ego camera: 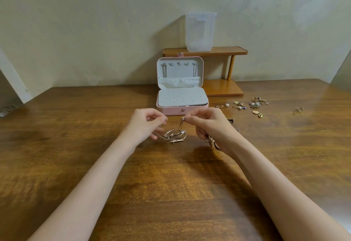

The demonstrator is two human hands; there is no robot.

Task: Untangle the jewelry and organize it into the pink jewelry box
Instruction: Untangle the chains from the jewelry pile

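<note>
step: teasing chain tangle [174, 135] before the pink jewelry box [182, 106] | hands: my left hand [146, 123] and right hand [207, 125] each pinch a strand | tip: pull gently apart, no yanking

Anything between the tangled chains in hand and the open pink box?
Nothing visible. The tangled chains hang between the left hand and right hand, directly in front of the pink jewelry box. Its lid is open, and the table between is bare. The loose earrings lie off to the right.
</note>
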